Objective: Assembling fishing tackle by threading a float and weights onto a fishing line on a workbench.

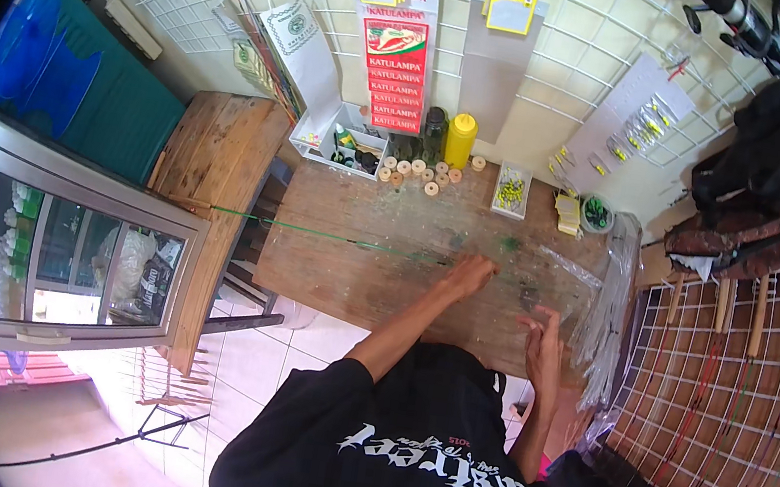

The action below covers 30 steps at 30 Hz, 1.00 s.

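Observation:
A thin green rod (pixel 302 229) stretches across the wooden table from the left. Its right end runs to my left hand (pixel 472 277), which is closed around it over the middle of the table. Past that hand the rod is hard to make out. My right hand (pixel 542 333) is raised near the table's front edge, to the right of the left one, with fingers bent and pinched. Whatever sits between those fingertips is too small to tell. Clear plastic packaging (pixel 568 266) lies flat just beyond the right hand.
Along the table's back stand a white tray (pixel 339 163), dark bottles, a yellow squeeze bottle (pixel 460 142), several wooden discs (pixel 431 188), a box of yellow-green pieces (pixel 511 193) and a round tub (pixel 597 214). Plastic sleeves (pixel 612 295) line the right edge. A glass cabinet (pixel 75 249) stands left.

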Tool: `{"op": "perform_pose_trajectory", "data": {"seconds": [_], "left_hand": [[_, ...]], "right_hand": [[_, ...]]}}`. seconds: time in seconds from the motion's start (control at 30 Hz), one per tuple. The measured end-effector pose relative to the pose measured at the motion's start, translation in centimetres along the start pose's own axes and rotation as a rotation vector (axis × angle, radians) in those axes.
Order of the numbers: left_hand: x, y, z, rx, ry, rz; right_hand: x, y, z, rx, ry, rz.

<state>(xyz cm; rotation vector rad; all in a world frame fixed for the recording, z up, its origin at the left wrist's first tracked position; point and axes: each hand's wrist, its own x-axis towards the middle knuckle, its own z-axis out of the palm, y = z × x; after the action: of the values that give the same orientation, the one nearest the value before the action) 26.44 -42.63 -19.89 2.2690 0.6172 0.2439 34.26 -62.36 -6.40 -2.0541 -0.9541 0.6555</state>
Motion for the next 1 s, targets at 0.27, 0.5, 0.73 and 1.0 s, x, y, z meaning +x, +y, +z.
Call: {"op": "perform_pose_trajectory", "data": {"seconds": [0.27, 0.5, 0.73, 1.0], "left_hand": [[-0.9, -1.2, 0.0, -0.086, 0.178, 0.17], [-4.9, -1.6, -7.8, -0.395, 0.491, -0.237], [-12.1, -9.3, -13.5, -0.482, 0.923, -0.436], [-12.6, -15.3, -22.2, -0.157, 1.052, -0.511]], "right_hand": [[4.6, -0.7, 1.4, 0.008, -0.147, -0.153], [7.4, -1.3, 2.0, 0.088, -0.251, -0.148], [7.7, -1.5, 1.5, 0.155, -0.349, -0.145], [7.5, -2.0, 1.3, 0.002, -0.447, -0.126]]}}
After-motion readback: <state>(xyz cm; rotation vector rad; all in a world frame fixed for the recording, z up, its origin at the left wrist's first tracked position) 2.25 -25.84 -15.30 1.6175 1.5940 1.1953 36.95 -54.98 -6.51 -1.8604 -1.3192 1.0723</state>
